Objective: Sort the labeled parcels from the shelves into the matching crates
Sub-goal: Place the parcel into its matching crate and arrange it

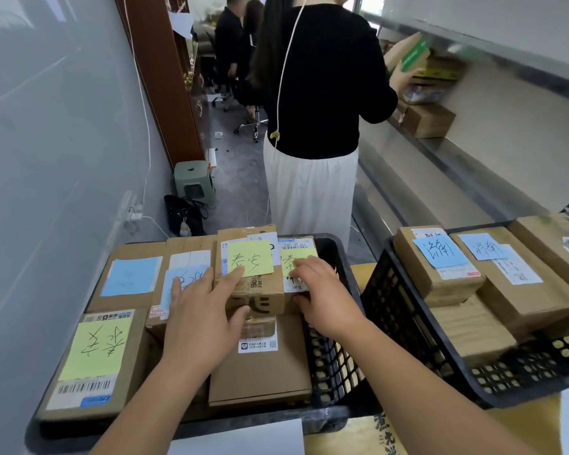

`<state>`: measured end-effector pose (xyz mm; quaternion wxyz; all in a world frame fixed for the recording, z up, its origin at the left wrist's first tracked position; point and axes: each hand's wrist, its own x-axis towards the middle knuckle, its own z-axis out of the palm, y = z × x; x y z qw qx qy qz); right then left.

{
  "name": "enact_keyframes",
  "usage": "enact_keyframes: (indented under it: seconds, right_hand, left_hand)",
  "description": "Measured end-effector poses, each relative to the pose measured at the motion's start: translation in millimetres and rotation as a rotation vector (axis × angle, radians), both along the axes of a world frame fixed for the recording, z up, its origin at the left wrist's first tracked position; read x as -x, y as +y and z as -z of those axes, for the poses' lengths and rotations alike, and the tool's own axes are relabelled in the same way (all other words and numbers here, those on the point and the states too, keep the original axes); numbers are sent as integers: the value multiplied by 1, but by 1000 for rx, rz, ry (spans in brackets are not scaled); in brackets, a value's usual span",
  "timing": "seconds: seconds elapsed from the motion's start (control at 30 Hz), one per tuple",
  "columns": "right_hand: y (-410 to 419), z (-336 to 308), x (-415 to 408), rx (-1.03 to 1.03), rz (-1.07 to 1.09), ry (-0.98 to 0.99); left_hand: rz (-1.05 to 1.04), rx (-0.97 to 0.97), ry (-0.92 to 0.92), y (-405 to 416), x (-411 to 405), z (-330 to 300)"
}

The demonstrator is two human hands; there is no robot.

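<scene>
A black mesh crate (pixel 334 366) in front of me is full of cardboard parcels with yellow and blue handwritten notes. A brown parcel with a yellow note (pixel 248 274) stands on top in the middle. My left hand (pixel 204 313) grips its left front corner, thumb under the front edge, fingers over the top. My right hand (pixel 322 297) lies with straight fingers on the neighbouring parcel with a yellow note (pixel 298 254), thumb against its front. A large parcel with a yellow note (pixel 94 359) lies at the crate's front left.
A second black crate (pixel 404 323) at the right holds parcels with blue notes (pixel 440 267). A person in a black top and white skirt (pixel 312 126) stands just beyond, facing metal shelves (pixel 473 165) with boxes. A green stool (pixel 193 182) and a black bag stand by the left wall.
</scene>
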<state>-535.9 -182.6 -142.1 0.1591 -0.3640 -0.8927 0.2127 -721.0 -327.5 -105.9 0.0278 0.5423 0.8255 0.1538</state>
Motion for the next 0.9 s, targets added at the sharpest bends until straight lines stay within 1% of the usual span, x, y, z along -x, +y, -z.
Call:
enact_keyframes:
  seconds: [0.13,0.27,0.4,0.47,0.6,0.73,0.9]
  right_hand:
    - [-1,-1,-2,3,-18,-24]
    - [-9,-6,-7,23,52,-18]
    - [-3,-9,-5,37,61,-121]
    - [0,-8,-3,32,52,-142]
    - [-4,-5,1,8,66,-105]
    - [-8,-2,9,-25,60,-59]
    - [-6,-4,8,-61,40,-84]
  left_hand:
    - [17,14,-4,-8,-1,0]
    - [15,-6,-35,-14,-4,-3]
    - [-2,1,-65,-13,-3,-3]
    - [0,-11,-72,-9,-2,-4]
    - [25,-31,-96,-2,1,-4]
    - [-38,-101,-206,-2,-4,-7]
    - [-70,-139,-255,-8,-8,-4]
